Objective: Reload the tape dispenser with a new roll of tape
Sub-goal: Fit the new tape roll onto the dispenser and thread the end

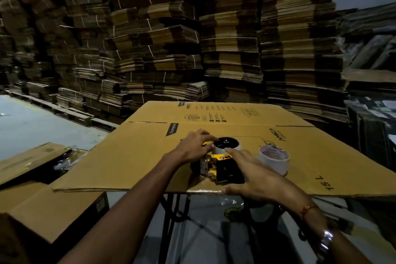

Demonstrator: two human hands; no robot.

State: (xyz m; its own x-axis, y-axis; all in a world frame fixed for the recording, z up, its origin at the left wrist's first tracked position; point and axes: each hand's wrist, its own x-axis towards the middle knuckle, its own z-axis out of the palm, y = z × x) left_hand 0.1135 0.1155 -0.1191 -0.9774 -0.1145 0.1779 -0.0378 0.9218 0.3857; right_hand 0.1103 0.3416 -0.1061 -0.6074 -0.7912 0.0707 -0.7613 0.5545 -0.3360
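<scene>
The tape dispenser [222, 163], yellow and black, lies flat on a sheet of cardboard [137, 156] spread over my work surface, close to the sheet's near edge. On the dispenser's far end sits a roll [231, 147] with a white side and a black hub in its middle. My left hand [194, 146] is on the dispenser's left side, the fingers curled over the yellow frame and reaching the rim of that hub; this grip is closed on the dispenser. My right hand [255, 172] lies over the dispenser's near right part, its fingers stretched out almost straight, the forefinger pointing toward the hub and the palm partly covering the black body. That grip is open and pressing down, not wrapped round anything.

Just to the right of the dispenser, apart from it, a second roll of tape [275, 159] stands on the cardboard, white with reddish print on its inner ring. I wear a thin bracelet [308, 208] and a metal watch [325, 240] on my right wrist. Left of the dispenser and lower down is a closed carton [49, 212]. Far behind the dispenser, tall stacks of flattened boxes [192, 38] fill the background.
</scene>
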